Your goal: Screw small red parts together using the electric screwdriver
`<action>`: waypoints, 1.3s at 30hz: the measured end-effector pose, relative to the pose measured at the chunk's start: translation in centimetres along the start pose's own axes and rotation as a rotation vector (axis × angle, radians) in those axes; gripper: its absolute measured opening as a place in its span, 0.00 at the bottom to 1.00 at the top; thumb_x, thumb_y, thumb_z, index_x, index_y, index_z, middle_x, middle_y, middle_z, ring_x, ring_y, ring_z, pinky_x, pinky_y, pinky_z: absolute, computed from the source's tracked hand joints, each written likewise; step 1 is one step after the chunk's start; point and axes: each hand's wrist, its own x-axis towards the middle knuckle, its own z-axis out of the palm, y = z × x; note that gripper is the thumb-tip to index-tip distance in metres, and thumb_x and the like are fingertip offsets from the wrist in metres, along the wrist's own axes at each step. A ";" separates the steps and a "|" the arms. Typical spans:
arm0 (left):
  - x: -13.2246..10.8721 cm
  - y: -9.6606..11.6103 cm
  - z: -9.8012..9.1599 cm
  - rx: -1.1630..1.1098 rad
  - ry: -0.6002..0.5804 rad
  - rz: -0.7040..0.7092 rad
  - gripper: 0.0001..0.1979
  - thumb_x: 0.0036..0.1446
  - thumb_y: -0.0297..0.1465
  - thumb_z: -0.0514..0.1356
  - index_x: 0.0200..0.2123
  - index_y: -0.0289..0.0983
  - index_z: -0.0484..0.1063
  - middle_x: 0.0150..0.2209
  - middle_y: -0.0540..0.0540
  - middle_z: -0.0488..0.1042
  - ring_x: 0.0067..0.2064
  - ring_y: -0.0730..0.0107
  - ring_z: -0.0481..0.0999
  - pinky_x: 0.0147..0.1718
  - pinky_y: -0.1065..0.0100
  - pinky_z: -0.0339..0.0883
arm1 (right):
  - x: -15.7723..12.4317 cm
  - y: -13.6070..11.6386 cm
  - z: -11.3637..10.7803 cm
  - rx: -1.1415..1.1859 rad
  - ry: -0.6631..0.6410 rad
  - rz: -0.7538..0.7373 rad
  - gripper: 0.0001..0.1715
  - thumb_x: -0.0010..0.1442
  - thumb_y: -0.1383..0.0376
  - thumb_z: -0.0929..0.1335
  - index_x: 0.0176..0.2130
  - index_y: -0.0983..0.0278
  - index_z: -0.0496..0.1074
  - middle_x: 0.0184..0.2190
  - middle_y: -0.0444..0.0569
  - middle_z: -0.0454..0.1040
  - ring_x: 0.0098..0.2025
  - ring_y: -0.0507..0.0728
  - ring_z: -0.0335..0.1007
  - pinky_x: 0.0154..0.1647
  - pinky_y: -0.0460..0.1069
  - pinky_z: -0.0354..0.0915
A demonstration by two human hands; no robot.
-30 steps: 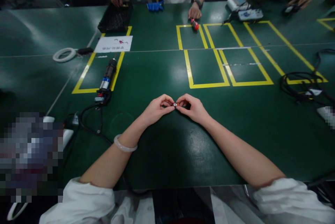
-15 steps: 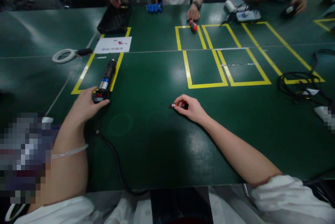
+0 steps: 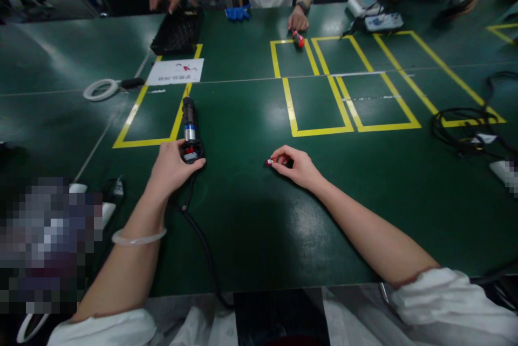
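Observation:
My left hand (image 3: 175,165) is closed round the rear end of a black corded electric screwdriver (image 3: 189,124) with a silver and blue band. The tool lies along the table with its thin tip pointing away from me, and its cord runs back toward the near edge. Pinched between the fingertips of my right hand (image 3: 294,165) is a tiny red, white and orange piece (image 3: 270,162), too small to name. That hand rests low over the green table, right of the tool and apart from it.
Yellow tape rectangles (image 3: 322,133) mark the green table (image 3: 251,238). A printed sheet (image 3: 175,72), a black tray (image 3: 177,33) and a white ring (image 3: 100,90) lie at the left. Opposite, a person's hand touches a red screwdriver (image 3: 298,39). A coiled black cable (image 3: 453,130) lies at the right.
My left hand has carried the electric screwdriver to the right, out of the left tape rectangle. My right hand stays almost still. The person opposite has lifted a hand from the black tray.

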 end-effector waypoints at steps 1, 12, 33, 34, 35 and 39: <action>-0.4 1.2 0.5 0.043 -0.005 -0.010 0.37 0.49 0.45 0.66 0.57 0.29 0.64 0.51 0.33 0.68 0.58 0.43 0.67 0.55 0.48 0.65 | 0.0 0.1 0.0 0.009 0.007 0.002 0.08 0.58 0.65 0.70 0.40 0.64 0.73 0.30 0.44 0.74 0.30 0.51 0.69 0.35 0.47 0.65; -2.6 12.3 5.0 0.134 -0.106 0.179 0.37 0.52 0.43 0.65 0.62 0.36 0.59 0.55 0.38 0.64 0.55 0.51 0.71 0.48 0.56 0.74 | 0.0 0.8 0.2 -0.109 0.188 -0.022 0.08 0.59 0.65 0.69 0.41 0.62 0.72 0.36 0.48 0.77 0.35 0.54 0.73 0.41 0.51 0.67; -4.0 14.5 6.7 0.087 -0.077 0.237 0.36 0.54 0.43 0.62 0.63 0.36 0.59 0.55 0.39 0.66 0.53 0.54 0.72 0.48 0.58 0.72 | 0.0 0.9 -0.1 -0.227 0.154 -0.056 0.05 0.60 0.65 0.70 0.39 0.62 0.72 0.34 0.47 0.75 0.37 0.56 0.72 0.41 0.51 0.67; -4.0 14.5 6.8 0.088 -0.075 0.240 0.36 0.54 0.43 0.62 0.63 0.35 0.59 0.55 0.39 0.66 0.54 0.53 0.72 0.48 0.58 0.72 | 0.0 0.9 0.0 -0.240 0.150 -0.059 0.04 0.60 0.66 0.70 0.38 0.62 0.72 0.34 0.47 0.74 0.37 0.56 0.72 0.41 0.51 0.66; -4.1 14.6 6.8 0.090 -0.074 0.243 0.36 0.54 0.43 0.62 0.62 0.35 0.59 0.55 0.38 0.66 0.54 0.53 0.71 0.49 0.58 0.72 | 0.0 1.0 0.0 -0.258 0.146 -0.062 0.04 0.59 0.66 0.70 0.38 0.62 0.72 0.33 0.47 0.74 0.37 0.56 0.71 0.40 0.51 0.66; -4.4 14.8 6.7 0.111 -0.069 0.260 0.36 0.54 0.41 0.62 0.63 0.34 0.59 0.55 0.38 0.66 0.54 0.53 0.71 0.49 0.58 0.72 | 0.0 0.9 0.2 -0.309 0.124 -0.096 0.05 0.60 0.66 0.71 0.38 0.62 0.73 0.34 0.47 0.75 0.37 0.57 0.71 0.40 0.51 0.65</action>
